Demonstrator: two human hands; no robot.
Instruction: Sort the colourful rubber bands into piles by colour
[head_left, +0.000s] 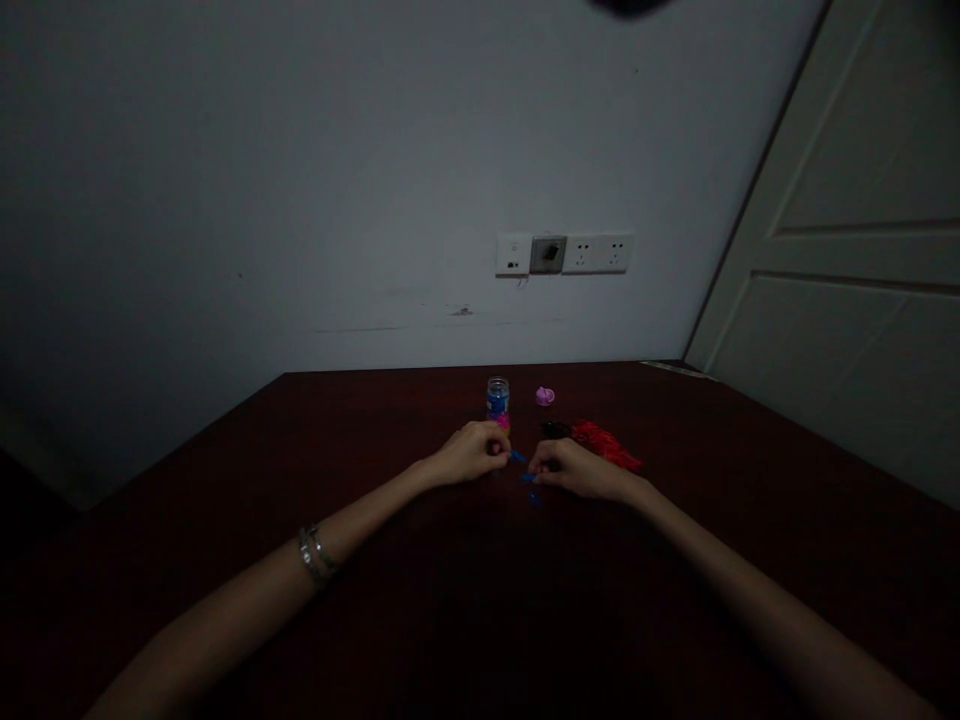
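Over the dark red table, my left hand [474, 452] pinches a small blue piece [517, 456] between thumb and fingertips. Close by on the right, my right hand [564, 468] has its fingertips closed on another small blue piece [528, 478]. A third blue bit [533, 497] lies on the table just below them. Behind my left hand stands an open clear jar [498, 398] with blue and pink contents or markings. Red strands [604, 444] with a dark end lie behind my right hand.
The table [360, 400] meets a pale wall carrying sockets and a switch [564, 255]. Near the back of the table sits a small pink-purple object [544, 396]. A panelled door [855, 240] is at the right.
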